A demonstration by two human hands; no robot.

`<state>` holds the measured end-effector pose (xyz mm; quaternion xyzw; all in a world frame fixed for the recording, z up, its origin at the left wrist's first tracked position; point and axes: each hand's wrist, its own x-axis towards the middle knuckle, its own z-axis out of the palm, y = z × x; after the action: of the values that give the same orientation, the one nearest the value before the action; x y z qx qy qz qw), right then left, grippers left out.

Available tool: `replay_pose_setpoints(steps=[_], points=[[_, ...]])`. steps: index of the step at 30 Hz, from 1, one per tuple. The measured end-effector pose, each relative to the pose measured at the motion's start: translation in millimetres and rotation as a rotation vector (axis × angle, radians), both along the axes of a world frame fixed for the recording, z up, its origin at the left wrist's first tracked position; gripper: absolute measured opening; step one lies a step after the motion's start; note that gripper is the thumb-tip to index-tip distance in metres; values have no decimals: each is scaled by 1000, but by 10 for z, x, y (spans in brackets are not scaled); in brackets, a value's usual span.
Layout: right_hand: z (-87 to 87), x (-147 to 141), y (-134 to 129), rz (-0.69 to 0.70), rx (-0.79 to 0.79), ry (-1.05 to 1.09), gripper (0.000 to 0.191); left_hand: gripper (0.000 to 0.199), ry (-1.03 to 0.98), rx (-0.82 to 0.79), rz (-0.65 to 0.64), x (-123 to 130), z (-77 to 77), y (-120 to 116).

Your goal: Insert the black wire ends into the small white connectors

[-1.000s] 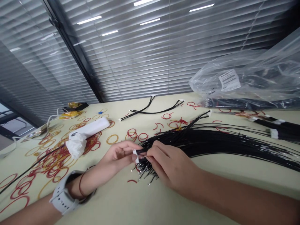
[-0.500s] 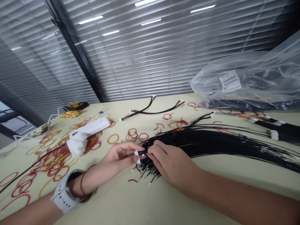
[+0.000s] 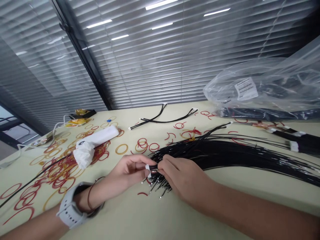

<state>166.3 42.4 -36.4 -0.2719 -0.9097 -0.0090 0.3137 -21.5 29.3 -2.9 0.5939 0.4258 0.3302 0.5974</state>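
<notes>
"What do your hands have?"

"Your left hand [image 3: 127, 169] pinches a small white plastic connector [image 3: 149, 171] in a narrow grip between thumb and fingertips. A white smartwatch [image 3: 71, 205] and a thin dark bracelet [image 3: 91, 195] circle that wrist. Your right hand [image 3: 185, 178] closes narrowly on glossy black wires [image 3: 225, 154] just beside the connector, with its fingers [image 3: 166, 163] curled over them."

"Where's the bundle?"

"It lies on the cream tabletop [image 3: 160, 216], sweeping right in a long, smooth arc. Its ends splay out by your hands, with tiny metal tips glinting."

"What's nearby?"

"On your left, red and tan rubber bands [image 3: 60, 171] are scattered around a white tube [image 3: 98, 136], with crumpled tissue [image 3: 83, 155] around one end. Toward the far side lie two black cables [image 3: 160, 118]. Far right sits a crinkly clear plastic bag [image 3: 260, 87], and near it are bundled wires with white connectors [image 3: 297, 143]."

"And the room to move?"

"The smooth tabletop spreads out on the near side of your hands, with one red band [image 3: 142, 193] just beside the wire tips. The far edge meets slatted window blinds [image 3: 160, 60]."
</notes>
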Motion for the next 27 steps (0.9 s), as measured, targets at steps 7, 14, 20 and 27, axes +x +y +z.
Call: replay_pose_setpoints(steps=[7, 14, 20, 27], points=[[28, 8, -6, 1, -70, 141, 21, 13, -31, 20, 88, 27, 22, 24], [101, 41, -34, 26, -85, 260, 19, 15, -64, 3, 106, 13, 8, 36], [158, 40, -91, 73, -33, 336, 20, 15, -59, -2, 128, 14, 3, 38], [15, -15, -19, 38, -52, 142, 28, 17, -49, 34, 116, 14, -8, 37]])
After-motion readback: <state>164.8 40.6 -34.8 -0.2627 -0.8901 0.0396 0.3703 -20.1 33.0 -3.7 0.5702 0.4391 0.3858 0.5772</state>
